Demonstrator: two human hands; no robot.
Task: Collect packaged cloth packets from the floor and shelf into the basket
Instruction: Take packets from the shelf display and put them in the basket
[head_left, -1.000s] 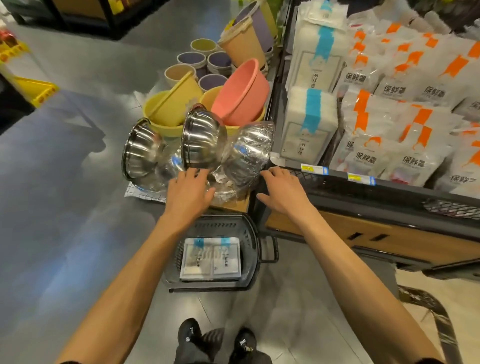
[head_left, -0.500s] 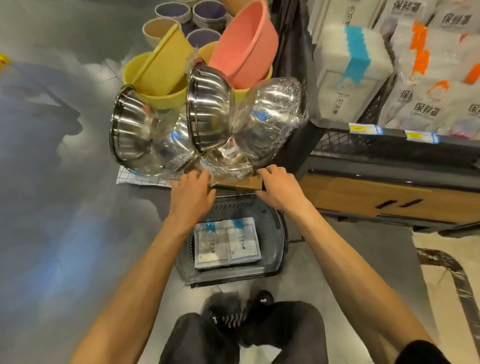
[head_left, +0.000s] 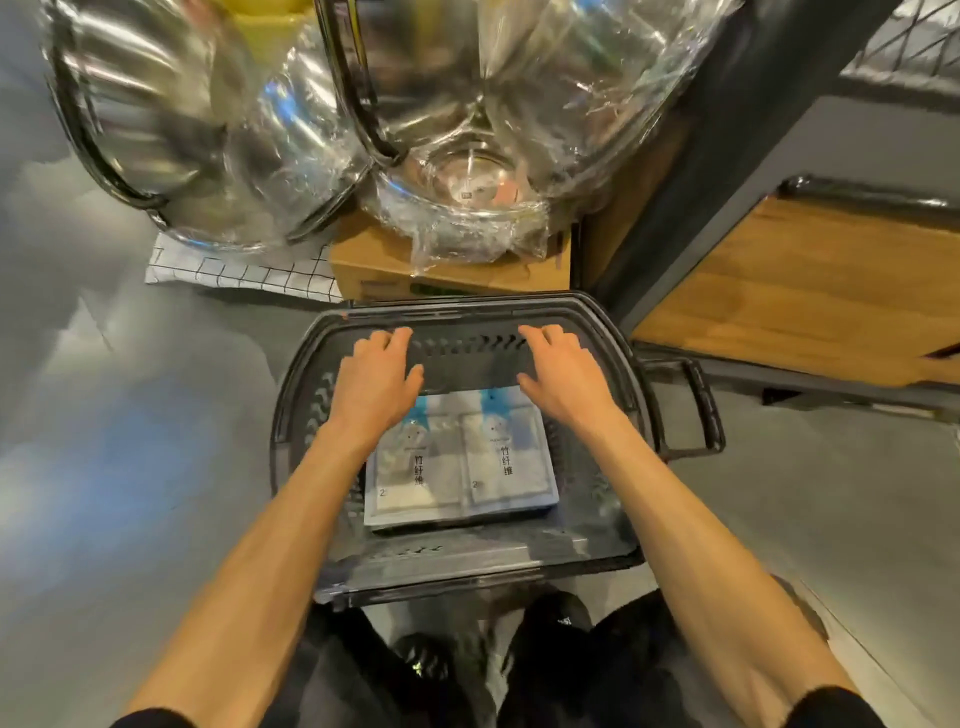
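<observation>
A dark plastic basket (head_left: 291, 410) stands on the grey floor right in front of my feet. Two white cloth packets (head_left: 460, 462) with blue tabs and black lettering lie flat side by side in its bottom. My left hand (head_left: 376, 382) and my right hand (head_left: 563, 376) hover over the basket's far half, palms down, fingers relaxed and holding nothing. Their fingertips reach toward the far rim; whether they touch it I cannot tell.
Steel bowls wrapped in clear film (head_left: 457, 135) tower just beyond the basket on a cardboard box (head_left: 363, 265). A checked cloth (head_left: 234, 270) lies on the floor to the left. The dark shelf unit with wooden panel (head_left: 810, 270) stands at right. Open floor lies left.
I have crouched lower, so the basket fills the view and the shelf packets are out of frame. Both hands dropped from the bowls' base to over the basket.
</observation>
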